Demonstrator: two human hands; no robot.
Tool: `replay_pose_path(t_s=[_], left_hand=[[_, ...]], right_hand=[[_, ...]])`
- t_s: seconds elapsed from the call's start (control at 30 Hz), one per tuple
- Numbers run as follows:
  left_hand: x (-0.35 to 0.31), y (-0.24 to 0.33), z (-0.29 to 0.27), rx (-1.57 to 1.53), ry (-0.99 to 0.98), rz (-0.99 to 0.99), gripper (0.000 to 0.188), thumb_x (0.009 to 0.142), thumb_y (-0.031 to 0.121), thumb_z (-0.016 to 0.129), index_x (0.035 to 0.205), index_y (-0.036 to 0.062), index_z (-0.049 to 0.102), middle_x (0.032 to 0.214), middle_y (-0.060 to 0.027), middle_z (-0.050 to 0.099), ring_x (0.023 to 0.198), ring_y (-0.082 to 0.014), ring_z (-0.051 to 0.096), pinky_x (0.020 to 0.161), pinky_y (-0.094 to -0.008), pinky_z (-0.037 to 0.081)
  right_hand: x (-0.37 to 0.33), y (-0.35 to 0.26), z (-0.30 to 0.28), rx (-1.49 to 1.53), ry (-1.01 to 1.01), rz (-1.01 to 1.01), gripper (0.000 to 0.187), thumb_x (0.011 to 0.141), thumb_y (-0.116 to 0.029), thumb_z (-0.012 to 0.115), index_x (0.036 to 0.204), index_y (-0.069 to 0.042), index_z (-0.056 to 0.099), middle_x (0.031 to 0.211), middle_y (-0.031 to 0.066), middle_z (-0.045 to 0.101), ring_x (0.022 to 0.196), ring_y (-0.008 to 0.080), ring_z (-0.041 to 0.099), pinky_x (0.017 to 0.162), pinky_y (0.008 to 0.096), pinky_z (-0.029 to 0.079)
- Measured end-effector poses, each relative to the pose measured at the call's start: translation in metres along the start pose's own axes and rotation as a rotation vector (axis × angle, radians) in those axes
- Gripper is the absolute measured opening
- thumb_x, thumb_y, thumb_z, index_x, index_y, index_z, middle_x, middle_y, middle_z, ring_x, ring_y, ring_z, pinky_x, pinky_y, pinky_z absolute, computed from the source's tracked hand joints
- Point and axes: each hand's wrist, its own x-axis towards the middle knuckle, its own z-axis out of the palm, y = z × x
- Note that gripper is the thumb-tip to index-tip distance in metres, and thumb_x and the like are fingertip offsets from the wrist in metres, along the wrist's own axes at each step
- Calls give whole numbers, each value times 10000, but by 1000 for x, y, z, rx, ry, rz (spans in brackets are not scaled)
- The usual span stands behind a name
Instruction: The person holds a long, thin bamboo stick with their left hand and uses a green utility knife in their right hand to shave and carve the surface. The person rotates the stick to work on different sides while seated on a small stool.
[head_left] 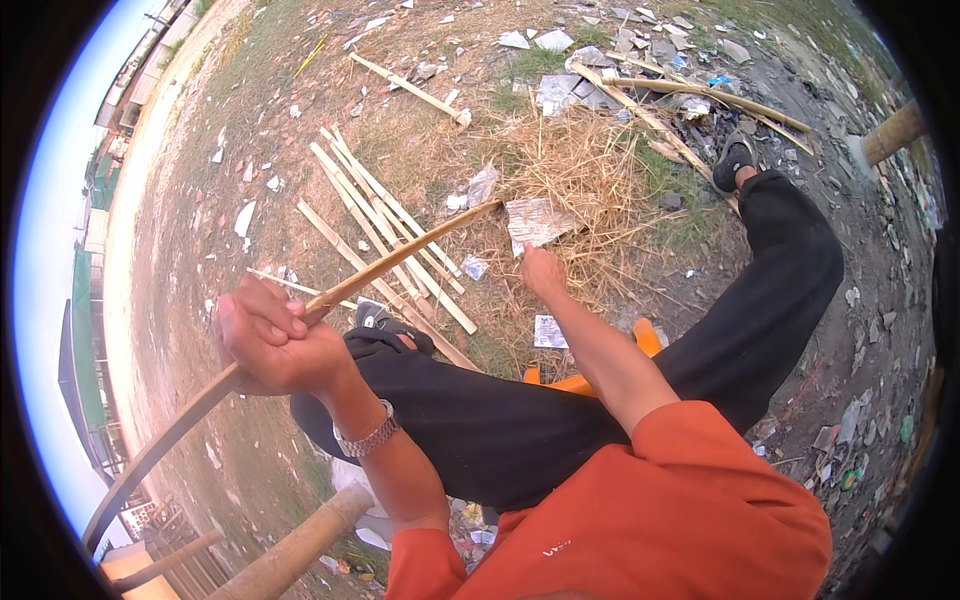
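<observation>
My left hand (275,335) is closed around a long bamboo strip (400,255), the fingers curled over it. The strip slants from the lower left up to the middle, where its darker far end comes close to a weathered, flat greyish piece (540,222). At that piece's near edge is my right hand (543,270), its fingers drawn together in a fist. What it grips is hidden behind the hand. Thin straw-coloured shavings (590,175) lie heaped around the flat piece.
Several split bamboo strips (385,225) lie ahead to the left. More bamboo poles (710,92) rest on rubble at the far right. An orange seat or stool (648,338) shows between my legs. A thick bamboo pole (300,545) juts in at lower left. Litter dots the ground.
</observation>
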Motion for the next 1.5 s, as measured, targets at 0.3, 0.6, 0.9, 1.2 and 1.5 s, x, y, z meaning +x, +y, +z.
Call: replay_pose_path(t_s=[0.3,0.6,0.9,1.2,1.5], left_hand=[[-4,-2,6,-16,12,-11,403,873,89,446,517,148,266,417,0,279,367,-76,260,435,-216,265],[-6,1,-5,66,142,-35,381,860,76,458,533,139,274,437,7,281,378,-66,253,409,-208,256],[-4,1,7,-18,90,-83,403,867,83,464,533,166,254,442,25,259,403,-63,237,428,-213,231],[-4,-3,-10,-100,-283,-19,392,869,140,366,498,170,243,419,7,275,428,-82,238,470,-257,220],[-1,-5,-15,-136,-280,-13,373,832,119,386,481,151,264,392,-9,297,417,-88,253,447,-261,216]], right_hand=[[-9,-66,5,177,-29,-147,642,990,-437,216,951,53,630,895,317,621,904,473,588,846,516,445],[16,-38,0,-259,59,-148,577,987,-451,274,1022,39,577,817,260,653,837,365,656,777,471,494],[13,-44,26,219,-75,65,731,975,-492,201,881,81,644,951,320,622,978,436,592,906,498,424],[-21,-7,31,266,-6,-132,647,958,-524,287,848,16,625,864,251,626,827,393,594,798,466,421],[-81,-99,-74,491,-40,-222,511,975,-458,341,887,6,536,669,146,563,629,269,558,634,419,429]])
